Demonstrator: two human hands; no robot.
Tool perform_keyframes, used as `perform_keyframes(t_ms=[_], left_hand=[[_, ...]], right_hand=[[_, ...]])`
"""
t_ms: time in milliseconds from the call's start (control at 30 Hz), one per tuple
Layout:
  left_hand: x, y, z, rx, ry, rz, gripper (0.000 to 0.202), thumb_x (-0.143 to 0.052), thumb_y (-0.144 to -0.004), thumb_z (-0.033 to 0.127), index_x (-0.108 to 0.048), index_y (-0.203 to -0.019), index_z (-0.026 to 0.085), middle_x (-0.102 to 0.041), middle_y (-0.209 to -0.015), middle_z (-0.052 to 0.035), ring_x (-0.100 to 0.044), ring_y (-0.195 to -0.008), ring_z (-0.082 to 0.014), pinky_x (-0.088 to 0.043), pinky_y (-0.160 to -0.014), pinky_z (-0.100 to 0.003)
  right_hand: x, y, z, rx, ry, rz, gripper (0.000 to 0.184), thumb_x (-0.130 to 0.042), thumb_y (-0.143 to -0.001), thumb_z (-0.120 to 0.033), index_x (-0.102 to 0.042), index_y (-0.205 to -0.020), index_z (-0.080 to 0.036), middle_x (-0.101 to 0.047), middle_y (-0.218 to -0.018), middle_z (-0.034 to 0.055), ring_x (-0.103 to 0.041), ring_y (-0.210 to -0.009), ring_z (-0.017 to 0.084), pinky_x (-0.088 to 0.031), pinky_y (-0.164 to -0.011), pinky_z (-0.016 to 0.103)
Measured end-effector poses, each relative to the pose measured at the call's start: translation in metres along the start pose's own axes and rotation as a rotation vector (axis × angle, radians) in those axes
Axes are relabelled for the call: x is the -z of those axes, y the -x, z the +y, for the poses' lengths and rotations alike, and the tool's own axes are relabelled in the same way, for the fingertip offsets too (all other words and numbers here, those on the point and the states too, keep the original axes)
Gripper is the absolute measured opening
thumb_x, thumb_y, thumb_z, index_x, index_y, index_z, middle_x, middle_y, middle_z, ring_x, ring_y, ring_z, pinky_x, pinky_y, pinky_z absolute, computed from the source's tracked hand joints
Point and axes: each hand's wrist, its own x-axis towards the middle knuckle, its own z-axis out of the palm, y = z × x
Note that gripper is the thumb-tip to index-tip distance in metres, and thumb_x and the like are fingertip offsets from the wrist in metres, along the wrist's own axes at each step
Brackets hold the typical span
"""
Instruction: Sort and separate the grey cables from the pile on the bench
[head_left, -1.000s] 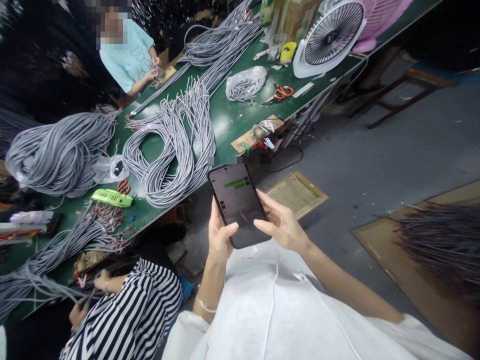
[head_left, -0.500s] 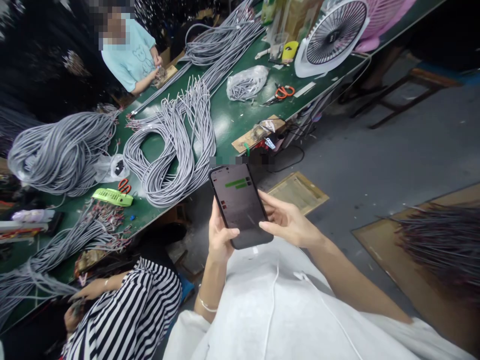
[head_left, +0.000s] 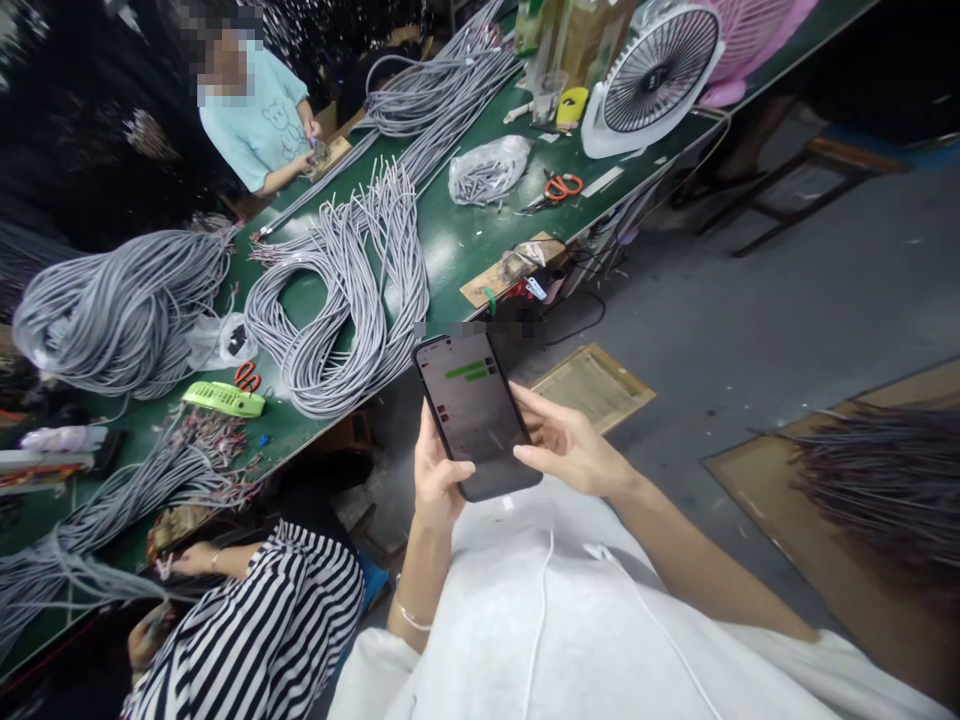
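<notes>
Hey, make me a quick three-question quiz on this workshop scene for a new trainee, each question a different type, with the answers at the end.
1. True or false: the left hand and the right hand both hold the phone.

2. Multiple choice: what colour are the handles of the scissors lying beside the plastic bag on the green table?
A) Blue
B) Orange
C) White

3. Fill in the blank: the co-worker at the lower left wears a black and white ______ garment.

Key: 1. True. 2. B. 3. Striped.
</notes>
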Motion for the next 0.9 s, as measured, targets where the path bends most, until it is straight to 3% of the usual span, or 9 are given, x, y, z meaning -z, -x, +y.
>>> perform_keyframes(t_ms=[467, 900], left_hand=[[0.004, 0.002, 0.001, 0.002, -0.020, 0.013, 0.085, -0.068, -0.053, 0.020, -0.047, -0.135, 0.027, -0.064, -0.119, -0.0054, -0.060, -0.108, -0.0272, -0.049, -0.092, -0.037], [0.005, 0.001, 0.005, -0.099, -0.053, 0.001, 0.068, -0.078, -0.057, 0.028, -0.057, -0.122, 0.024, -0.067, -0.112, -0.0059, -0.064, -0.099, -0.0226, -0.053, -0.086, -0.031]], right_hand=[[-0.007, -0.001, 0.002, -0.018, 0.065, 0.041, 0.086, -0.065, -0.080, -0.044, -0.024, -0.149, -0.012, -0.066, -0.110, 0.0131, -0.064, -0.086, 0.018, -0.052, -0.069, 0.025], [-0.016, -0.003, 0.002, -0.041, 0.097, 0.073, 0.091, -0.065, -0.079, -0.049, -0.022, -0.149, -0.011, -0.066, -0.110, 0.0144, -0.064, -0.088, 0.021, -0.052, -0.067, 0.026]])
